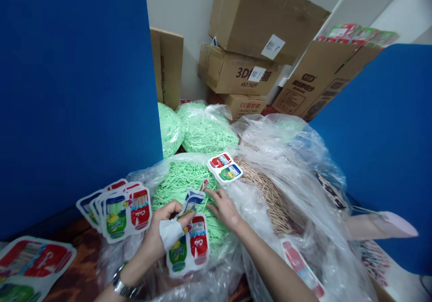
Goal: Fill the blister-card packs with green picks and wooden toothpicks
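My left hand (157, 232) is closed on a small printed packet (191, 203), bent upward over an open bag of thin pale green sticks (180, 178). A white patch covers the base of that thumb; I cannot make out what it is. My right hand (224, 209) has its fingers stretched out and apart above the sticks, the fingertips by the packet's red upper edge. Below the left fingers lies a flat Cola and Sprite packet (199, 243). Another such packet (225, 168) rests on the bag's far side. Left of my hands is a fanned stack of filled packets (126, 209).
Brown sticks (266, 194) fill a clear plastic bag (300, 167) on the right. Tied green bags (207, 133) and stacked cartons (243, 70) stand behind. Blue panels (74, 90) flank the space. One more packet (37, 266) lies at lower left, another (302, 266) at lower right.
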The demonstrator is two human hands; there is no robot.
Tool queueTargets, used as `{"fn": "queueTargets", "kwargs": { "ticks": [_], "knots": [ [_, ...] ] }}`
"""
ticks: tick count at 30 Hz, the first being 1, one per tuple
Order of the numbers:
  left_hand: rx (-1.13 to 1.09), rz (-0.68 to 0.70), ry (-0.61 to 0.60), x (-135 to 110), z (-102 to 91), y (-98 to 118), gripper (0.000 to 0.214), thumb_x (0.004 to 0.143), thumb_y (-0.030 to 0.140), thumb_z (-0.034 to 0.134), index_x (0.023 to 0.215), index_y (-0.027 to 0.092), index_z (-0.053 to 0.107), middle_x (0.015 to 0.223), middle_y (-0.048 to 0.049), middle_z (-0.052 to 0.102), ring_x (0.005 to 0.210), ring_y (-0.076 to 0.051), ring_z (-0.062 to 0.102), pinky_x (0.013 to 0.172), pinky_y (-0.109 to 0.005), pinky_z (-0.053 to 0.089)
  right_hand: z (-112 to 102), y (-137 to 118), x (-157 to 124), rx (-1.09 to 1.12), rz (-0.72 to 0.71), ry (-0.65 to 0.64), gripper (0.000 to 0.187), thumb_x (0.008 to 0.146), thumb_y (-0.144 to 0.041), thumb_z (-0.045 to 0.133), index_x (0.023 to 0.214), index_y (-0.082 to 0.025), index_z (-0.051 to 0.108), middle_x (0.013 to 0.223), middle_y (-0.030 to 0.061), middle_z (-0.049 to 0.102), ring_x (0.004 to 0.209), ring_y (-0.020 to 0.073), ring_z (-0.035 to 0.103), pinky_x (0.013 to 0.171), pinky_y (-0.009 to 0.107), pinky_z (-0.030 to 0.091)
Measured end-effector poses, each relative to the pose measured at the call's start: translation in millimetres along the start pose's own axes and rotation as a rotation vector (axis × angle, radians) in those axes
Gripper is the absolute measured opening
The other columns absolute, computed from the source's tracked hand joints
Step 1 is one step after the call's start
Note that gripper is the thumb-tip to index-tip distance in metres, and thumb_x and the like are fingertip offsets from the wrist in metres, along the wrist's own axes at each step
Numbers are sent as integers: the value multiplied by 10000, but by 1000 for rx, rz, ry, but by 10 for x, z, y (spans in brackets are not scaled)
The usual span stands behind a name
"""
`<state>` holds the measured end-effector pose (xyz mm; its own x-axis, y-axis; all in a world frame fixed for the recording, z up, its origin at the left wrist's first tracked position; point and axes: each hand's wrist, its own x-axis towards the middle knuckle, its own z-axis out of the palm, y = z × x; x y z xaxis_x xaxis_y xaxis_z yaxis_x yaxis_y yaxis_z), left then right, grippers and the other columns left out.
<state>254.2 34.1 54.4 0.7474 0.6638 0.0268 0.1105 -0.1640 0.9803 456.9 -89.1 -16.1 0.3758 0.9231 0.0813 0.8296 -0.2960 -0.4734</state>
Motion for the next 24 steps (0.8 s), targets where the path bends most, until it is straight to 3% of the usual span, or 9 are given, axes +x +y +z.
{"fn": "queueTargets", "kwargs": {
  "ticks": [3, 9, 15, 19, 24],
  "knots": [
    [4, -9, 12, -13, -13, 10, 338, 763, 340, 615, 603, 213, 346, 584, 62, 321, 548, -105, 306, 512, -240, 258, -46, 45, 27, 12, -35, -28, 258, 811, -103, 501, 1033, -211, 575, 944, 50, 556, 866, 180, 566, 775, 290, 460],
    [-5, -33, 66, -27, -76, -10, 354, 727, 341, 635, 586, 215, 336, 582, 57, 310, 551, -109, 301, 511, -248, 252, -320, 183, -102, 6, -42, -62, 236, 735, -37, 418, 831, -207, 551, 808, 12, 576, 775, 163, 563, 726, 265, 438],
    [5, -34, 25, -34, -46, -56, 344, 745, 339, 620, 603, 215, 332, 596, 54, 320, 562, -110, 308, 521, -251, 261, -536, 218, -213, -107, 6, -134, 412, 674, 10, 379, 996, -180, 553, 935, 66, 594, 859, 190, 573, 793, 295, 445],
    [7, -20, 7, -45, -39, -64, 343, 766, 335, 608, 616, 218, 323, 605, 57, 314, 570, -110, 310, 528, -249, 265, -739, 52, -218, -291, -18, -249, 478, 683, 18, 392, 1091, -162, 564, 1060, 103, 569, 959, 206, 551, 860, 312, 428],
    [16, -26, -13, -68, -13, -47, 330, 778, 339, 601, 628, 217, 333, 602, 62, 319, 570, -110, 311, 528, -242, 261, -699, -239, -131, -382, -86, -198, 343, 846, -246, 515, 1171, -141, 546, 1087, 134, 582, 1017, 272, 515, 903, 381, 418]
  ]
}}
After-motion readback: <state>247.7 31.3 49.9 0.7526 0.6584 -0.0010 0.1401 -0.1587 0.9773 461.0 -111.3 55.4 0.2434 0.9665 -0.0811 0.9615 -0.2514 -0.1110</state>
